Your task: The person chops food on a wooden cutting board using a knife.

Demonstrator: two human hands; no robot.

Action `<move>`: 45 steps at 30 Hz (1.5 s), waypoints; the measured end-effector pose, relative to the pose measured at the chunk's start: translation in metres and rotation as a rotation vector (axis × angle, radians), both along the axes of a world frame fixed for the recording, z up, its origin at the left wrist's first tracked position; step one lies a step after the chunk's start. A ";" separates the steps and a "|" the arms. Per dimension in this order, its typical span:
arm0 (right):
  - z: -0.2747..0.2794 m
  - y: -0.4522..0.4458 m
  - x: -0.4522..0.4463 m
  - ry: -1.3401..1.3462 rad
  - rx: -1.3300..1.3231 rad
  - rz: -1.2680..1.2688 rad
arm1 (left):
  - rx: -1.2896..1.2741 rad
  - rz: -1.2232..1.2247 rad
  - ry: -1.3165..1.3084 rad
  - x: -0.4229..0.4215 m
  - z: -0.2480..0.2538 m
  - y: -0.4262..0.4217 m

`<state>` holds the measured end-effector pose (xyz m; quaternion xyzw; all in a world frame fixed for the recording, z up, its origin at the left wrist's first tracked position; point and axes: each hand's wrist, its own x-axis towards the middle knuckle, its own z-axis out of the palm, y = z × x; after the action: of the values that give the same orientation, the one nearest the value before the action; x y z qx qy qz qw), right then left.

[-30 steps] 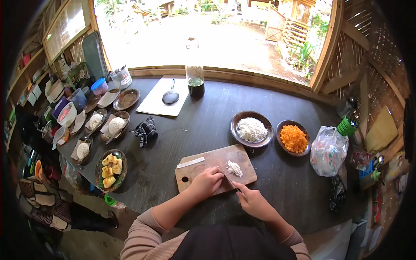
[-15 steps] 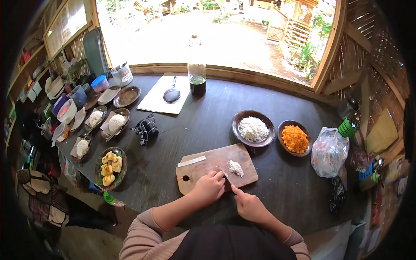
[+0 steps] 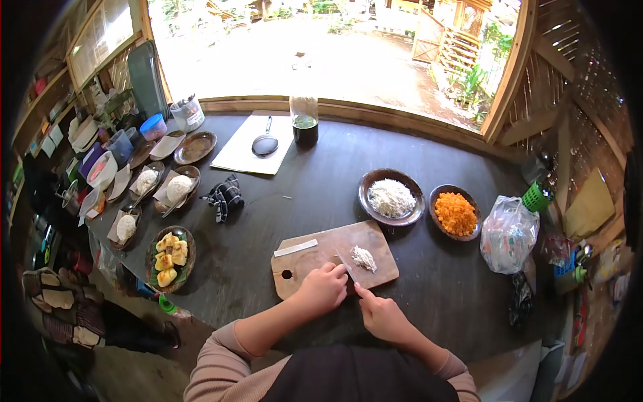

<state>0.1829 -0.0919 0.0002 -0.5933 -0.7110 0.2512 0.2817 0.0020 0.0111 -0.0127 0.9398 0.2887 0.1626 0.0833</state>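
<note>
My left hand [image 3: 322, 288] rests on the wooden cutting board [image 3: 345, 238] with its fingers curled and pressed down; what lies under the fingertips is hidden. In my right hand [image 3: 385, 317] is the handle of a knife [image 3: 347, 268], its blade slanting across the board right beside my left fingertips. A small heap of finely cut white pieces [image 3: 364, 258] sits to the right of the blade. One uncut white strip [image 3: 295, 248] lies near the board's upper left edge.
Beyond the board stand a bowl of white shreds [image 3: 392, 198] and a bowl of orange gratings [image 3: 457, 214]. A plastic bag [image 3: 510, 234] is at right. Leftward are a plate of yellow food [image 3: 171, 258], a dark cloth [image 3: 225, 198] and rice plates. Behind stands a bottle [image 3: 305, 124].
The knife blade has tilted slightly and shows more clearly beside my left fingers. My right hand has shifted a little to the left. At lower left, a person's foot has come into view.
</note>
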 end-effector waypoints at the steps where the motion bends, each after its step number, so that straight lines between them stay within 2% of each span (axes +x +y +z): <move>1: 0.001 -0.001 0.000 -0.002 0.000 0.007 | -0.009 0.000 0.006 0.000 0.000 0.000; 8: -0.001 0.001 0.001 0.021 0.029 0.010 | 0.058 -0.003 -0.003 0.000 -0.005 0.001; 13: -0.005 0.008 0.000 -0.004 0.072 0.008 | 0.000 -0.007 0.030 0.000 -0.001 0.000; 24: 0.022 -0.004 0.007 0.094 -0.059 0.031 | -0.052 0.007 0.045 -0.001 0.006 0.001; 28: 0.005 0.002 0.003 0.071 -0.027 0.022 | -0.056 0.036 0.061 0.000 0.008 0.001; 30: -0.008 0.008 0.000 -0.039 0.043 -0.004 | -0.065 0.041 0.073 0.001 0.009 0.002; 37: 0.016 -0.002 0.006 0.083 0.009 0.037 | -0.037 0.031 0.102 0.000 0.013 0.002; 39: 0.027 -0.005 0.007 0.086 -0.104 0.025 | -0.051 0.035 0.125 0.000 0.015 0.001; 43: 0.024 -0.004 0.008 0.124 -0.115 0.016 | -0.064 0.030 0.109 0.000 0.014 0.000; 45: 0.017 -0.001 0.006 0.133 -0.034 0.027 | -0.068 0.032 0.111 0.000 0.014 0.000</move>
<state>0.1890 -0.0927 0.0171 -0.5705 -0.6942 0.3058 0.3148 0.0021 0.0111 0.0014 0.9393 0.3132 0.1015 0.0964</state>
